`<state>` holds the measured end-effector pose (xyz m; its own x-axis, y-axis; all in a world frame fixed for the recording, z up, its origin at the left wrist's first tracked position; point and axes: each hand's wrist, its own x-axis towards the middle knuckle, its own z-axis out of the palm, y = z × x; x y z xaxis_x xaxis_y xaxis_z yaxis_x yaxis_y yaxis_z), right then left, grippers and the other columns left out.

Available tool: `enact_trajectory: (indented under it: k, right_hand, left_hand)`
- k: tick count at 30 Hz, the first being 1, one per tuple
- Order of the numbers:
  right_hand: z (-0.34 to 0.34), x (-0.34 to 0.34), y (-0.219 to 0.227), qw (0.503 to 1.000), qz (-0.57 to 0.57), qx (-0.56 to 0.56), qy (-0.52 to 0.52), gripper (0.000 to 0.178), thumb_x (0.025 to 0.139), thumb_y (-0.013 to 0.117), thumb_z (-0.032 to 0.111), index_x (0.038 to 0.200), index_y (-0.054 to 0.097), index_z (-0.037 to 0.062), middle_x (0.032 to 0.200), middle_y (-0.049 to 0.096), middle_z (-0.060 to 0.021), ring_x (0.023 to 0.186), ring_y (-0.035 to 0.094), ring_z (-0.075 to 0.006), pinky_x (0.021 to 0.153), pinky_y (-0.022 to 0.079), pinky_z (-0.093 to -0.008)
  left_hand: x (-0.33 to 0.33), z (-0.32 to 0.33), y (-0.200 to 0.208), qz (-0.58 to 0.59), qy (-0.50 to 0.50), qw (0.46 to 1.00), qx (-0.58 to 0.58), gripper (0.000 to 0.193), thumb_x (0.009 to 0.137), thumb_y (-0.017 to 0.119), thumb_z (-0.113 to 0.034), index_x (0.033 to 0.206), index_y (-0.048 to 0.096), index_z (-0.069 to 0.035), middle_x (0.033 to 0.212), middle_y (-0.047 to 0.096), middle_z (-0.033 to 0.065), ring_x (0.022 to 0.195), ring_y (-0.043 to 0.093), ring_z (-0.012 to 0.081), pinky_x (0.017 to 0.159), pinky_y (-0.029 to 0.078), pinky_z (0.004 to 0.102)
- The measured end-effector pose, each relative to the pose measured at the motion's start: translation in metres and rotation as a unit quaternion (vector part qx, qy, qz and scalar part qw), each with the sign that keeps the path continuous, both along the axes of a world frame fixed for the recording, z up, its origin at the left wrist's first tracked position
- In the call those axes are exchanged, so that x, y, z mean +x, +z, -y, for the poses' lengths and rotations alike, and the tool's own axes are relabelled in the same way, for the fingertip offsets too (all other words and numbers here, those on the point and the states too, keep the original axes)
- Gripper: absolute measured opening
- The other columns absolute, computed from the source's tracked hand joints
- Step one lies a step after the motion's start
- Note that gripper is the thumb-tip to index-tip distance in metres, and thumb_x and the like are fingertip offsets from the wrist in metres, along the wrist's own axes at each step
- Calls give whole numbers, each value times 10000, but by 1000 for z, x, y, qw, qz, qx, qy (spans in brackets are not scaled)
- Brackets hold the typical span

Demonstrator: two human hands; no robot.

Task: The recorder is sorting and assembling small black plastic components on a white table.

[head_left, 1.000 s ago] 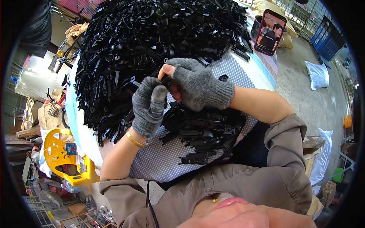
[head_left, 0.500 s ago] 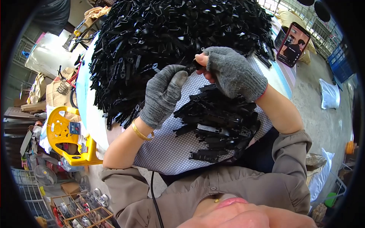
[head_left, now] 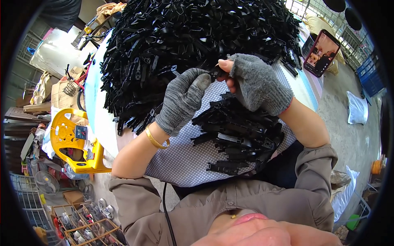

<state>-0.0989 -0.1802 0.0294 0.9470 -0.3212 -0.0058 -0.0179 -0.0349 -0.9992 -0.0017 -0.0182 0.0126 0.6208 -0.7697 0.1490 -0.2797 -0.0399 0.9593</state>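
Note:
Both hands wear grey knit gloves and meet over the cloth-covered table. My left hand [head_left: 184,98] is closed, its thumb and fingers pinching one end of a small black plastic part [head_left: 215,74]. At the other end, the bare fingertips of my right hand [head_left: 256,84] grip the same part. Its exact kind is too small to tell. Just below the hands lies a smaller pile of long black plastic pieces [head_left: 238,135]. Beyond them rises a large heap of similar black parts [head_left: 164,37], some with thin wire loops.
A dotted cloth [head_left: 172,164] covers the table's near side. A phone [head_left: 322,53] showing a video stands at the right edge. To the left is a yellow plastic chair [head_left: 67,135]; a shoe rack [head_left: 88,225] stands lower left. A white sack [head_left: 357,107] lies on the floor at right.
The view has shifted slightly. Both hands remain together on the black part, with the fingers only slightly moved. The picture on the phone has changed.

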Motion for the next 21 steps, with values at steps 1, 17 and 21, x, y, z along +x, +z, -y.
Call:
enact_trajectory:
  k: [1,17,21]
  right_hand:
    - [0,2,0,996,-36,77,-8,284,864,597,308,776,607,39,620,553,-8,544,511,-57,526,439,-207]
    - [22,12,-13,988,96,-98,71,442,869,525,423,867,658,2,730,634,-65,677,590,-166,667,483,-275]
    - [-2,18,-15,991,39,-44,124,586,907,385,512,917,658,-6,856,654,-88,775,608,-188,784,483,-294]
  left_hand:
    - [2,0,-1,-37,-9,999,-9,181,892,551,-164,949,616,-5,767,619,31,635,517,73,579,438,220]
    - [-2,4,3,145,-52,987,46,213,897,547,-199,974,613,-12,763,620,37,665,509,68,626,435,226]
    - [-11,9,1,227,-97,964,99,202,869,559,-157,998,612,-11,785,638,162,705,632,269,652,493,324]
